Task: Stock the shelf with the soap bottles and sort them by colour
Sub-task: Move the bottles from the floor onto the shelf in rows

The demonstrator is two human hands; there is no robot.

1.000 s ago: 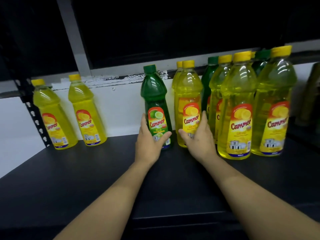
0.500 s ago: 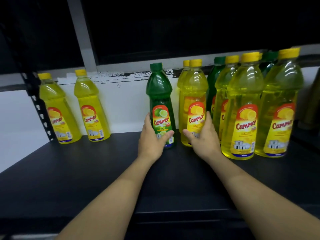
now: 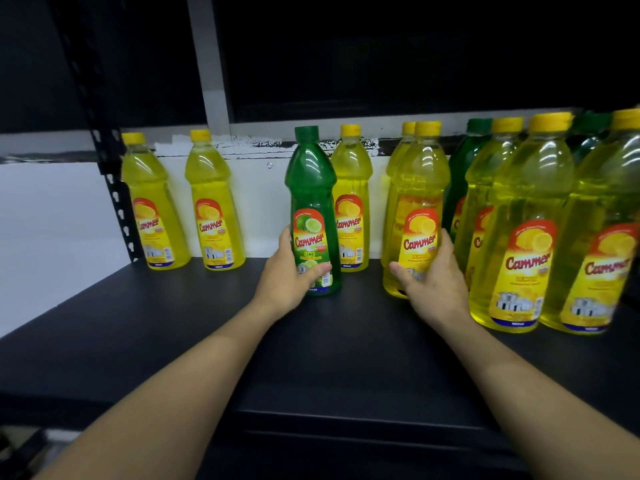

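Note:
My left hand [image 3: 289, 277] grips a green lime soap bottle [image 3: 311, 188] standing upright on the black shelf [image 3: 173, 323]. My right hand [image 3: 434, 282] holds a yellow lemon bottle [image 3: 420, 188] at its lower label; a second yellow bottle stands right behind it. Another yellow bottle [image 3: 351, 188] stands behind the green one against the white back wall. Two yellow bottles [image 3: 149, 209] [image 3: 211, 206] stand at the back left. On the right is a cluster of several yellow bottles [image 3: 526, 230], with green bottles [image 3: 465, 168] partly hidden behind them.
A black perforated upright post [image 3: 114, 188] rises at the shelf's left end. A grey vertical bar [image 3: 211, 64] runs up the dark space above. The shelf's front edge [image 3: 346, 424] lies close under my forearms.
The green bottle and the yellow bottle in my hands have drawn apart, uncovering a yellow bottle behind the green one. The view has come closer and shifted, so the bottles appear further right.

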